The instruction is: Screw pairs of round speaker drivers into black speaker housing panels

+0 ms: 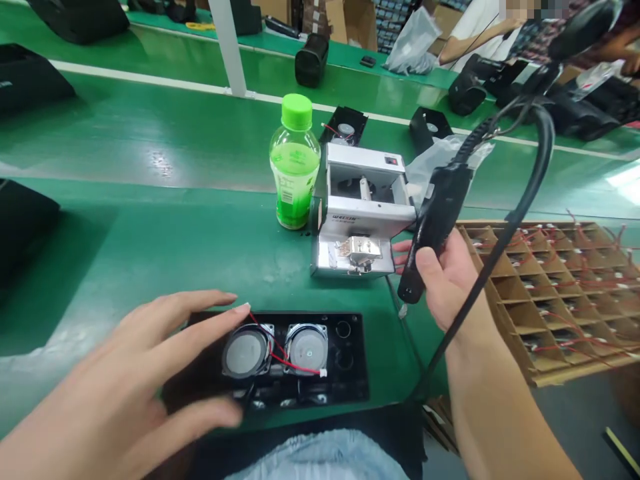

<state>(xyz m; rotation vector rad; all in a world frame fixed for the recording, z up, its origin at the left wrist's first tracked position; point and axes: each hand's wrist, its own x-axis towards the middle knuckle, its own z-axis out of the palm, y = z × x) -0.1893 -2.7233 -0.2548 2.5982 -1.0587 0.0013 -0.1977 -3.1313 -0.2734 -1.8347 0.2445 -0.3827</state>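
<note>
My right hand (453, 277) is wrapped round a black electric screwdriver (440, 207), held tilted beside the silver screw feeder (367, 217). A thick black cable runs from the tool. My left hand (165, 360) hovers with fingers apart over the left end of a black speaker housing (350, 373), and its fingertips are close to a red wire. Two round speakers, the left one (245, 353) and the right one (307, 351), sit in the housing. Red wires with a small white connector (323, 373) cross them. My left hand hides the housing's left end.
A green-capped bottle (295, 167) stands left of the feeder. To the right is a divided cardboard box (510, 290) holding parts with red wires. Black housings (345, 123) lie on the green belt behind. Across it, another person's arm (470, 43) shows.
</note>
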